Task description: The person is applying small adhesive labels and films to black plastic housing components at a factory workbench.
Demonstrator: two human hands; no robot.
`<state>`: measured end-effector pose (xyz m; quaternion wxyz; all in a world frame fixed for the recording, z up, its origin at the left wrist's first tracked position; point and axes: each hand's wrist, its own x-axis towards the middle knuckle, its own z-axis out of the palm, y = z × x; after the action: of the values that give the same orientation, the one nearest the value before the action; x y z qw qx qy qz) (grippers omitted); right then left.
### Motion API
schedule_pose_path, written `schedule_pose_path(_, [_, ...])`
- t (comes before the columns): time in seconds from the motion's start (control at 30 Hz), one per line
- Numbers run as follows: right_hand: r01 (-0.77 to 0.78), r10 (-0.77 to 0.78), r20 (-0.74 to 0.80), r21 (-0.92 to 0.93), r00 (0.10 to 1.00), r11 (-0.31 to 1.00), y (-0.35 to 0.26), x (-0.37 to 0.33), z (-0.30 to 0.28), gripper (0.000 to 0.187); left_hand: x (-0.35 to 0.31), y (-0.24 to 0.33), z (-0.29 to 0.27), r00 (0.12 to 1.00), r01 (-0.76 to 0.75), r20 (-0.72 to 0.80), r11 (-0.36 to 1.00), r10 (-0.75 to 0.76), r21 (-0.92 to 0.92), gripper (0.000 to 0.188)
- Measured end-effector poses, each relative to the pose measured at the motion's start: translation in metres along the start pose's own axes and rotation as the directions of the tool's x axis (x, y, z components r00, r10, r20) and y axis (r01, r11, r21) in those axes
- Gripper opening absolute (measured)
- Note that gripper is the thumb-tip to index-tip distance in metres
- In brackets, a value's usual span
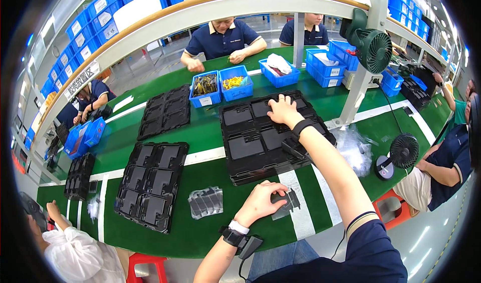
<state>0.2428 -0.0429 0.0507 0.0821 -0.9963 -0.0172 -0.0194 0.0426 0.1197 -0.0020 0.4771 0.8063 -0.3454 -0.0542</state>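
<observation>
My left hand (261, 201), its fingers curled, is closed on a thin dark flat piece (286, 209) at the table's front edge. My right hand (283, 110) reaches forward over the big black moulded tray (239, 155), with fingers spread and touching one of its rear compartments. Several compartments of that tray hold flat dark rectangular pieces. Whether anything lies beneath my right fingertips is hidden. A group of dark flat strips in clear film (206, 202) lies to the left of my left hand.
More black trays (152, 183) lie at the left. Blue bins (205, 89) of small parts stand behind the big tray. Crumpled clear plastic bags (352, 149) and a small black fan (402, 152) are at the right, by a metal post (362, 90). Co-workers sit around the green table.
</observation>
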Motion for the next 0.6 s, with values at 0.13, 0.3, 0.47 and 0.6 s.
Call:
schedule_pose_path(0.13, [0.048, -0.049, 0.017, 0.065, 0.999, 0.997, 0.011, 0.003, 0.002, 0.045, 0.001, -0.002, 0.001, 0.999, -0.033, 0.001, 0.999, 0.033, -0.010, 0.031])
schedule_pose_path(0.3, [0.038, -0.049, 0.076, 0.139, 0.996, 0.989, 0.020, 0.011, 0.000, 0.044, 0.002, -0.007, 0.004, 1.000, -0.030, 0.003, 0.999, 0.030, -0.021, 0.031])
schedule_pose_path(0.47, [0.059, -0.071, 0.074, 0.157, 0.995, 0.986, 0.023, 0.011, -0.002, 0.044, 0.001, -0.006, 0.003, 1.000, -0.013, 0.003, 0.999, 0.013, -0.032, 0.031])
schedule_pose_path(0.6, [0.113, -0.137, 0.088, 0.233, 0.987, 0.966, 0.030, 0.010, -0.005, 0.046, 0.001, -0.006, 0.004, 1.000, 0.001, 0.012, 0.999, 0.000, -0.037, 0.031])
